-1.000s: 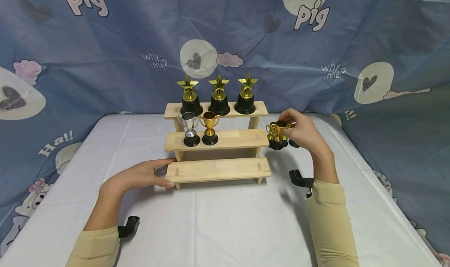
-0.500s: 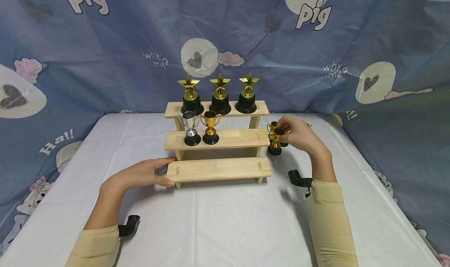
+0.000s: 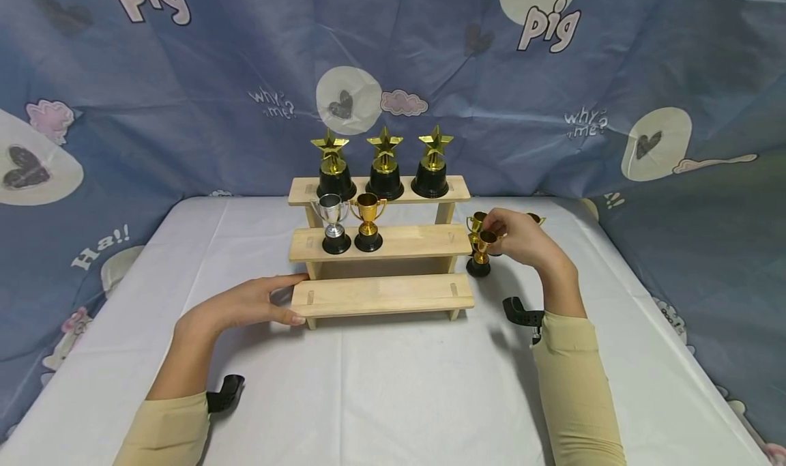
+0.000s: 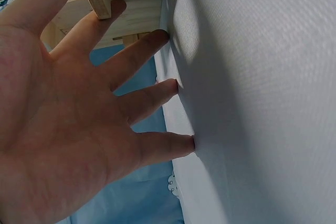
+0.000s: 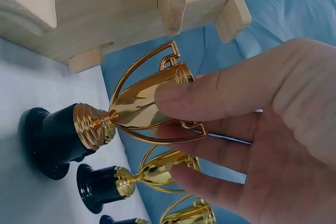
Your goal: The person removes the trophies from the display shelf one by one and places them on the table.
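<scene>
My right hand [image 3: 529,239] pinches the bowl of a copper-gold trophy cup [image 5: 142,103] between thumb and fingers, just right of the wooden stepped stand [image 3: 381,295]. The cup is upright, its black base [image 3: 478,267] down at the white cloth. Close behind it stand more gold trophy cups [image 5: 157,174], partly hidden by the hand in the head view. My left hand [image 3: 248,306] is at the left end of the lowest step, thumb at its front corner. In the left wrist view its fingers [image 4: 142,103] are spread and straight, several fingertips touching the cloth.
On the middle step stand a silver trophy cup [image 3: 334,226] and a gold one [image 3: 368,224], both toward the left. Three gold star trophies [image 3: 385,164] line the top step. A blue patterned cloth [image 3: 245,56] hangs behind the white-covered table [image 3: 393,398].
My right hand has drawn the pinched trophy cup out of the group, toward the front and slightly left. My left hand keeps its place at the stand.
</scene>
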{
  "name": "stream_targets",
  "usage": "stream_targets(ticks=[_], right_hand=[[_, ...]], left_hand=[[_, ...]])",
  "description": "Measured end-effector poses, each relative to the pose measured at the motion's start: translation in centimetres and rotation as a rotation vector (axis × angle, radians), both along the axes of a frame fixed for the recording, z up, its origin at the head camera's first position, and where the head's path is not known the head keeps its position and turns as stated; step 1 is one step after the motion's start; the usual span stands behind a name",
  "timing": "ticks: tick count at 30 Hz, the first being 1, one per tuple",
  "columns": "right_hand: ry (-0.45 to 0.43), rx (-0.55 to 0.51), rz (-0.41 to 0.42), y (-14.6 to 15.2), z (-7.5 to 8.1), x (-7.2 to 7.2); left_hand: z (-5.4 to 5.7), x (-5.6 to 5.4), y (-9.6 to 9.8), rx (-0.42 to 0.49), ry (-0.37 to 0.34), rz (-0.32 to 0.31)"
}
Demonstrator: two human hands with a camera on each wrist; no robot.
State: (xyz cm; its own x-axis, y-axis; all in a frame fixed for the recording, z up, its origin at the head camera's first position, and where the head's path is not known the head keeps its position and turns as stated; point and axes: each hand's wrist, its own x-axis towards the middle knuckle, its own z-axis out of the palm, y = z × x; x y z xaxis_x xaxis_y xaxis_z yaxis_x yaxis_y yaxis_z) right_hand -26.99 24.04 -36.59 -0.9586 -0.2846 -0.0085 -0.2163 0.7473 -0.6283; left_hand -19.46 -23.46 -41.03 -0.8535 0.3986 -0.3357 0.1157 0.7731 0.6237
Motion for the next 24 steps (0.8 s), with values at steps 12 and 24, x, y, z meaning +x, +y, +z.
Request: stream_targets(ticks=[12, 24], right_hand=[[-0.011, 0.006, -0.005, 0.29, -0.62, -0.42], [-0.004, 0.003, -0.001, 0.46, -0.85, -0.47]], left_hand=[[-0.28, -0.13, -0.28, -0.002, 0.009, 0.004], [-0.32, -0.05, -0.19, -0.001, 0.011, 0.007]])
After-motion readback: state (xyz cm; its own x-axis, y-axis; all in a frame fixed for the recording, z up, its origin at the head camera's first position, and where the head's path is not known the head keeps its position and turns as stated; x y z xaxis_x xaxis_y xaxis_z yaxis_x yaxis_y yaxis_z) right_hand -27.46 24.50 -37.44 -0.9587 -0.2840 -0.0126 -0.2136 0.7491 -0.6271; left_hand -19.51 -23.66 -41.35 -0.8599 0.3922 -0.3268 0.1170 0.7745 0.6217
